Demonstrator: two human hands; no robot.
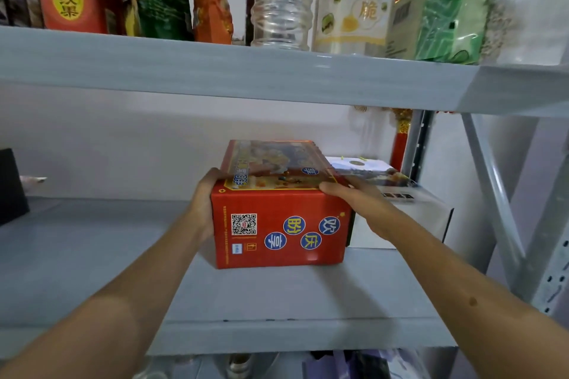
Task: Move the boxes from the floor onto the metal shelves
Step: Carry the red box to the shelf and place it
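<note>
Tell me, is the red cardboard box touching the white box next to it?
Cannot tell. In the head view the red cardboard box overlaps the white box, and the right hand covers the spot between them.

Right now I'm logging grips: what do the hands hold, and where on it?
Both hold the red box on the shelf: left hand on its left side, right hand over its top right edge.
</note>
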